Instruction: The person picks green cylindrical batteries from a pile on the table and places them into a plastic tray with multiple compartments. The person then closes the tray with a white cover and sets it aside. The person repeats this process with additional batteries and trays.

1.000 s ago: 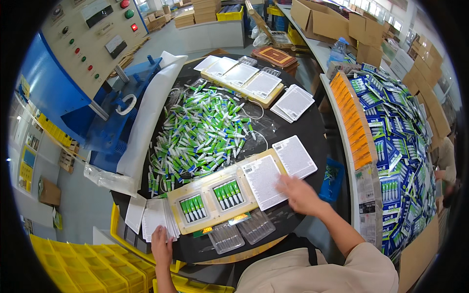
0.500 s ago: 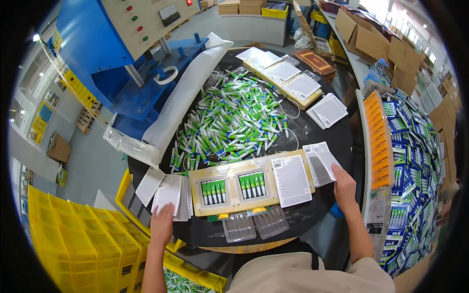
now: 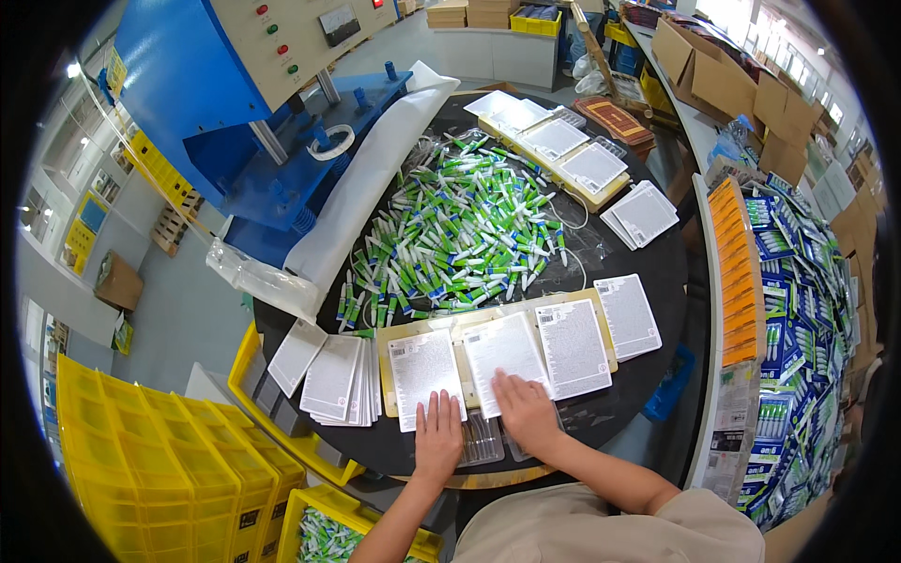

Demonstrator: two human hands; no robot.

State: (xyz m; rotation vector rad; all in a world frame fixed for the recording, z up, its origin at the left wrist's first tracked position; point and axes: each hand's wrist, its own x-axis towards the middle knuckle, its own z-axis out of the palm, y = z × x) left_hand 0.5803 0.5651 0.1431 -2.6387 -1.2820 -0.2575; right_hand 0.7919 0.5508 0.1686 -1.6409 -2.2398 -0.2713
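My left hand [image 3: 438,441] lies with its fingers flat on the lower part of a white printed card [image 3: 424,361]. My right hand [image 3: 527,415] rests its outstretched fingers on a second white card [image 3: 504,349], just to the right. Both cards lie on a long cream-yellow holder [image 3: 479,317], hiding the glue tubes in its pockets. A third white card [image 3: 574,347] covers the holder's right part, untouched. Clear plastic blister trays [image 3: 482,439] stick out below the cards, partly behind my hands.
Stacked white cards [image 3: 330,380] lie left of the holder, another card [image 3: 629,314] to its right. Beyond is a heap of green-and-white tubes [image 3: 460,230]. A second loaded holder [image 3: 601,192] stands far right, a blue press [image 3: 188,94] far left, yellow crates [image 3: 160,460] near left.
Two white cards now cover the pockets of tubes that were in sight. My left hand has moved right from the card stack; my right hand has come left from the card at the right.
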